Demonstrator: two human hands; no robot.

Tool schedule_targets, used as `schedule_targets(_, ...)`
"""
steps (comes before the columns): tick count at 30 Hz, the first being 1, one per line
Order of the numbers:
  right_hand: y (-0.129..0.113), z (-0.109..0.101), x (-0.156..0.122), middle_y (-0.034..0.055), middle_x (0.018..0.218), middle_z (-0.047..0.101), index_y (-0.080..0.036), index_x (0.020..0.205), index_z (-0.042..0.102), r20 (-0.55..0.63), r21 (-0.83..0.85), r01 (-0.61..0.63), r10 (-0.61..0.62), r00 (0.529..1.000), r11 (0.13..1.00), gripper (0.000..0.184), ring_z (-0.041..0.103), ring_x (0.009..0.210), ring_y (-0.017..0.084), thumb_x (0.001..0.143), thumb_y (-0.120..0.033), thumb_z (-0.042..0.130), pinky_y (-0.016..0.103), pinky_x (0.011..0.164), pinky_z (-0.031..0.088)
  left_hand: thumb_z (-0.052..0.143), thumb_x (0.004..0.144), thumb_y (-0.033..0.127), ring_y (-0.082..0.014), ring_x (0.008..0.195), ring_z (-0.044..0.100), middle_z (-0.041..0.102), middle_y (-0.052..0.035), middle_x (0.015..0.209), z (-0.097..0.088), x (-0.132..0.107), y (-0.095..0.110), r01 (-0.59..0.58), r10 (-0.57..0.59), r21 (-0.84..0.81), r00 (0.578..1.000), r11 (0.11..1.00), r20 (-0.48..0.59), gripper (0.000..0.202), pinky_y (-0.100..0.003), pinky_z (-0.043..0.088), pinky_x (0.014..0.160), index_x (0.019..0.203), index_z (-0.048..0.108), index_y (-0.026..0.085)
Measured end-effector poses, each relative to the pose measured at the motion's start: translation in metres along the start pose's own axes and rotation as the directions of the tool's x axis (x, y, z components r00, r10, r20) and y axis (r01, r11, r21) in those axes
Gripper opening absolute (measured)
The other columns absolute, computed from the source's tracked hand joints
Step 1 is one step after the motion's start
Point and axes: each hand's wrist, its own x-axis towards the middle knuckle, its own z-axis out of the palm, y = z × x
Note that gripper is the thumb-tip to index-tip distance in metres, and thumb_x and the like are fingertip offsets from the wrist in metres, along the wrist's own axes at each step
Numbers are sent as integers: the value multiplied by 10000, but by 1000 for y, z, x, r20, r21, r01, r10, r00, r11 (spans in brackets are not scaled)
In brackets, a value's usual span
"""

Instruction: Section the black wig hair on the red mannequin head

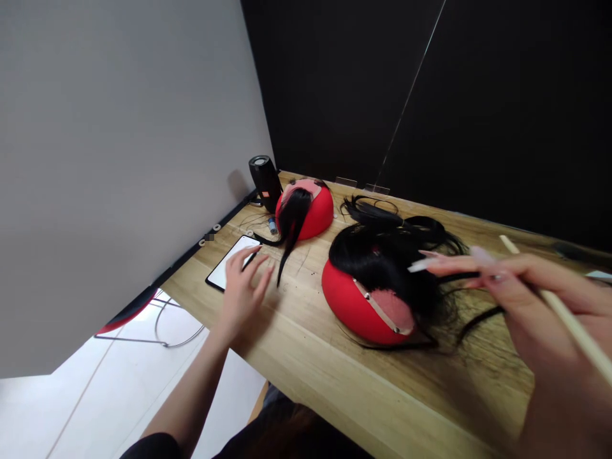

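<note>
My left hand (243, 280), its fingers apart, is over the edge of a phone or tablet (220, 273) with a bright white screen. A small dark bar shows between its fingers; what it is I cannot make out. My right hand (535, 306) holds a thin pale wooden stick (567, 315) against the thumb, index finger stretched forward. A dark strand of hair runs by its fingers. Just left of that hand, long black hair (382, 255) lies over a red dome-shaped wig block (351, 312). A pinkish mesh cap (392, 307) with pale edging is pinned to the block.
A second red block (318, 220) with black hair stands farther back, beside a black cylindrical speaker (266, 182). A bundle of black hair (377, 213) lies behind the nearer block. The wooden table (306, 357) meets a grey wall on the left and a black panel behind.
</note>
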Motion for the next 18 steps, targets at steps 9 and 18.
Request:
schedule_targets(9,4,17,-11,-15,1293,651,-283,883,727,416,-22,230,-201,887,973,104,624,1191,201,901,-282,624,348,1030,507,598,936,356,-231,1271,504,603,-149,1278,-23,56,128,-399,632,-683,766,612,120,415,-407,419,1111,1271,519,126)
schedule_targets(18,-5,-4,-7,-32,1095,729,-265,858,710,184,62,233,-240,953,971,156,692,1022,127,912,-173,598,216,901,559,450,983,144,-139,896,690,733,-33,917,-34,92,171,-35,624,-915,741,402,246,253,-259,554,870,1172,618,150)
